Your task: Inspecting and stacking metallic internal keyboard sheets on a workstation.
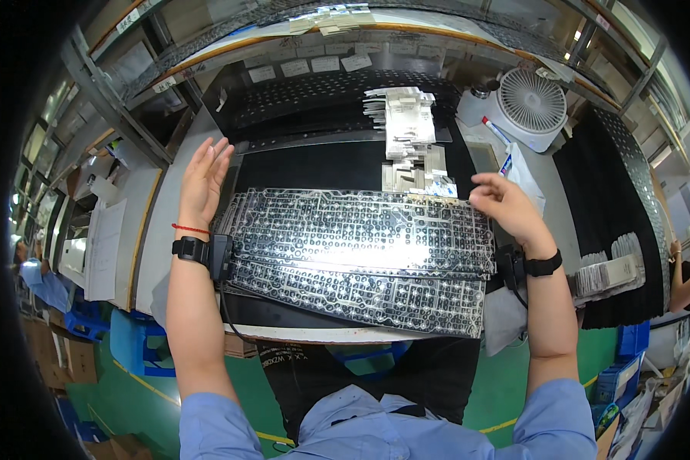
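Both hands (204,184) (511,208) flanked the patterned sheets (322,226) at ten and two o'clock, spread, empty; I judged a brushing wrist unit (221,257) could skew them.

Left forearm (197,307) and right forearm (550,314) both bare, well apart, running forward from the lower edge — near parallel. Left hand (201,188) unclenched, fingers extended, pointing forward and a bit right, palm turned inward. Right hand (515,211) angled inward off its forearm, fingers pointing left, loosely bent, digits parted — fingertips less far forward than the left hand's
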`<state>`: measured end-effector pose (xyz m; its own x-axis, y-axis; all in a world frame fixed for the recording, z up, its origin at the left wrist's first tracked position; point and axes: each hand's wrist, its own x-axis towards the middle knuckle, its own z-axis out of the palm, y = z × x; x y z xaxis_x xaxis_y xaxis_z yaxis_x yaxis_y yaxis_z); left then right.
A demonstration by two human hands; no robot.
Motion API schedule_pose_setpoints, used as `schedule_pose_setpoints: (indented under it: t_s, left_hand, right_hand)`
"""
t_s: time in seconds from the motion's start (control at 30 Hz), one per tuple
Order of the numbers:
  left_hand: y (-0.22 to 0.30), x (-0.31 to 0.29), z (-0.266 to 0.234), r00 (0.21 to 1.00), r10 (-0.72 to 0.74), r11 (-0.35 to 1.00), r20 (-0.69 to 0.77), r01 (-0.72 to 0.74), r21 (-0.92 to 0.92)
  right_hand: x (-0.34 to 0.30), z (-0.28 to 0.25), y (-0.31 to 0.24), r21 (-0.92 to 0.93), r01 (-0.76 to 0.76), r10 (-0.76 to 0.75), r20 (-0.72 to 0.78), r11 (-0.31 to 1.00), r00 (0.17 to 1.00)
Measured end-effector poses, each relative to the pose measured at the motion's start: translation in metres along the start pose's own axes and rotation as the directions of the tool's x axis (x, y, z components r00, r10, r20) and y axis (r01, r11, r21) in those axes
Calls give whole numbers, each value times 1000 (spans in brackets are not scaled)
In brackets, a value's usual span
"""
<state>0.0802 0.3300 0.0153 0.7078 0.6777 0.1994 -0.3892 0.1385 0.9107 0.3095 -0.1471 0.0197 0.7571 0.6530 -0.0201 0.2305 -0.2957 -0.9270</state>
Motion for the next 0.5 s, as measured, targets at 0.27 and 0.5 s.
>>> schedule_pose_setpoints:
  t_s: [0.27,0.5]
  left_hand:
    - [4,-3,-4,989,-127,985,78,116,129]
    - [0,-8,6,977,-182,970,116,159,183]
  right_hand:
    - [-3,2,-14,-118,57,-44,108,991,993]
    - [0,3,-8,78,114,-112,-34,990,993]
